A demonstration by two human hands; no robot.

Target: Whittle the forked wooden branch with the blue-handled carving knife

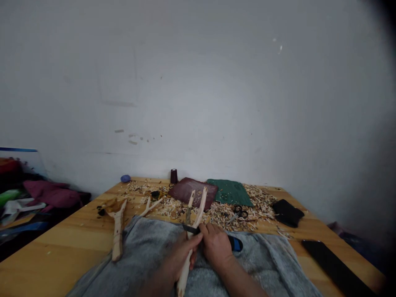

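Note:
My left hand (182, 256) is closed around the lower stem of a forked wooden stick (199, 210), largely peeled pale, with darker bark on its left prong. Gripped in my right hand (217, 244) is a knife (236, 243) with a black and blue handle. Its dark blade lies across the stick just below the fork. The left thumb reaches up to the blade near the right fingers. Both hands are above a grey cloth (148, 243) spread over the table's near side. The left hand is slightly blurred.
Wood shavings (262, 196) cover the back of the wooden table (62, 247). Around lie a slingshot-shaped fork (118, 235), a smaller forked stick (150, 208), maroon sheet (185, 192), green sheet (233, 192), scissors (238, 213), thread spool (173, 176), black pouch (287, 213) and phone (334, 264).

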